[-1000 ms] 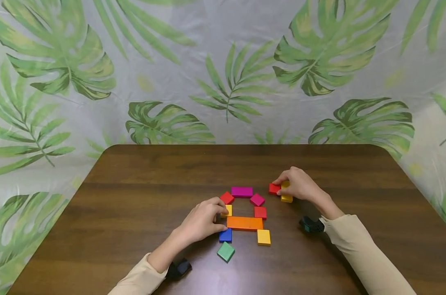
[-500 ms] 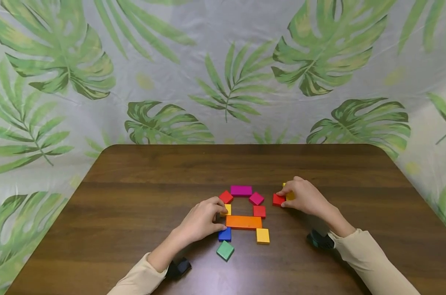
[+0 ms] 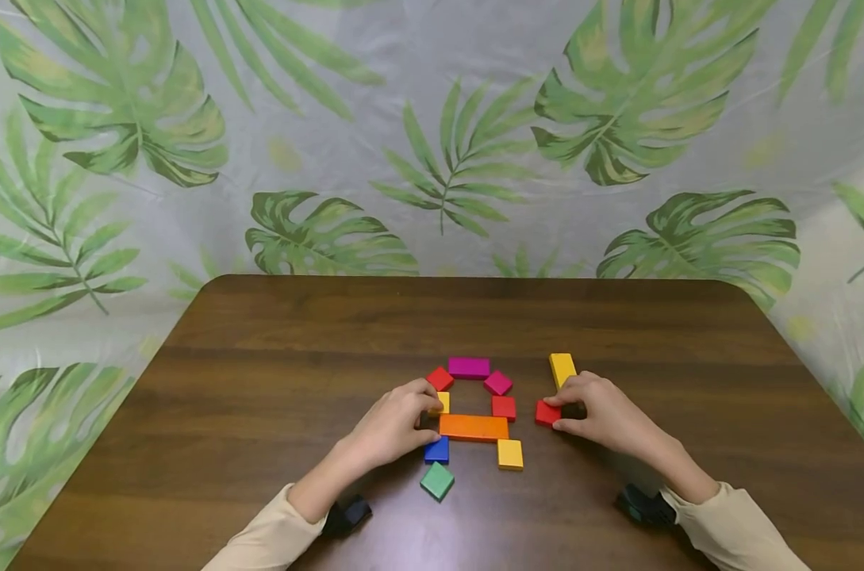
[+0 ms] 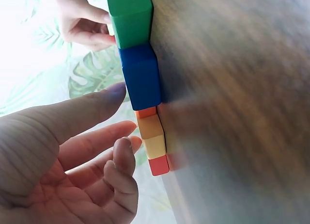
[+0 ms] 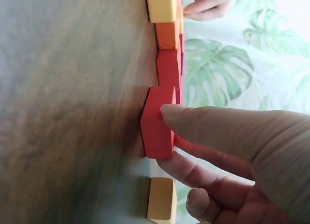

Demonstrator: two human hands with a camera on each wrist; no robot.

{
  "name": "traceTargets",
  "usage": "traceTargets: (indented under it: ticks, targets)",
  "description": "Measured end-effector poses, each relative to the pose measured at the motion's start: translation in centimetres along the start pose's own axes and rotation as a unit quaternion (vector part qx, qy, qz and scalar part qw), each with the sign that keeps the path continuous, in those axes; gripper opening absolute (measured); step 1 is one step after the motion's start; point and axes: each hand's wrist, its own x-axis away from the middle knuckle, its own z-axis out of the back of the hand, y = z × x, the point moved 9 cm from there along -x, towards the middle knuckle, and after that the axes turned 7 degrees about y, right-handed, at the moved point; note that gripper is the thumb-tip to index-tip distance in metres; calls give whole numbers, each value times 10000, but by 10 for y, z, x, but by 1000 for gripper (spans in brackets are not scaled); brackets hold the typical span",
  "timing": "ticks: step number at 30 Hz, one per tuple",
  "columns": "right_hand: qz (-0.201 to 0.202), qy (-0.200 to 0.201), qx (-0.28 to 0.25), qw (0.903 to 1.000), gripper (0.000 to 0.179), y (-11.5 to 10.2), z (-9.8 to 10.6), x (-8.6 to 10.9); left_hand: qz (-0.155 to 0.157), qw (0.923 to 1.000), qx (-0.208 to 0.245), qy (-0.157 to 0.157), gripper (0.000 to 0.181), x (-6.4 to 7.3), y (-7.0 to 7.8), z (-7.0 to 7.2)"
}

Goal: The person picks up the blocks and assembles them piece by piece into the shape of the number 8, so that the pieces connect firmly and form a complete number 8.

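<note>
In the head view my right hand (image 3: pixel 606 416) pinches a red block (image 3: pixel 547 412) between thumb and fingertips, right of the block figure. The right wrist view shows the thumb on the near face of this red block (image 5: pixel 157 124). My left hand (image 3: pixel 394 427) rests at the figure's left side. Its thumb tip is right at a blue block (image 4: pixel 140 77), and its fingertips reach a small yellow block (image 3: pixel 443 402). Between the hands lies a long orange block (image 3: pixel 474 428). A longer yellow block (image 3: pixel 562 369) lies just beyond the right hand, partly covered by its fingers.
The figure's top has a purple block (image 3: pixel 469 368), a tilted red block (image 3: pixel 440 379) and a tilted magenta block (image 3: pixel 498 384). Lower down are a red block (image 3: pixel 504 408), a yellow square block (image 3: pixel 510 454) and a tilted green block (image 3: pixel 437 481). All lie on a brown table (image 3: pixel 317 333).
My right hand has moved toward me and slightly right, bringing the red block along. The longer yellow block, earlier mostly under this hand, now shows behind it. The left hand has stayed in place.
</note>
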Motion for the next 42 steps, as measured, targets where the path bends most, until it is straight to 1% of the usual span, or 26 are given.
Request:
traceTargets:
  ticks: [4,8,13,15,20,24,29,32,37,42]
  targets:
    - [-19,54,-141,9999,27,1,1,8,-45,9999,137,-51,29,-2,1,-1]
    - [80,-37,-66,9999,28,-4,-1,17,-93,9998,178,-29,28,-2,2,1]
    - [521,-117,126,9985,31,-19,-2,27,-86,9998,155,-40,27,0,2,2]
    - [705,-102,86,9974,31,-24,-2,31,-70,9998,150,-63,28,1,2,2]
    - [1029,90,20,9946,30,-33,-3,39,-67,9999,139,-54,29,1,1,2]
    - [1362,385,37,9899,30,-39,-2,45,-83,9999,142,-46,29,0,2,2]
    - [1781,722,-12,9814,27,-48,0,51,-113,9998,134,-47,29,-1,3,1]
    - [1931,713,-125,9785,26,-52,0,53,-124,9998,151,-39,28,-2,3,1]
    - [2147,520,-363,9746,24,-57,-2,56,-121,9997,185,-70,28,-2,4,1]
    - [2378,607,-512,9681,20,-65,-4,58,-109,9997,185,-96,28,-1,3,1]
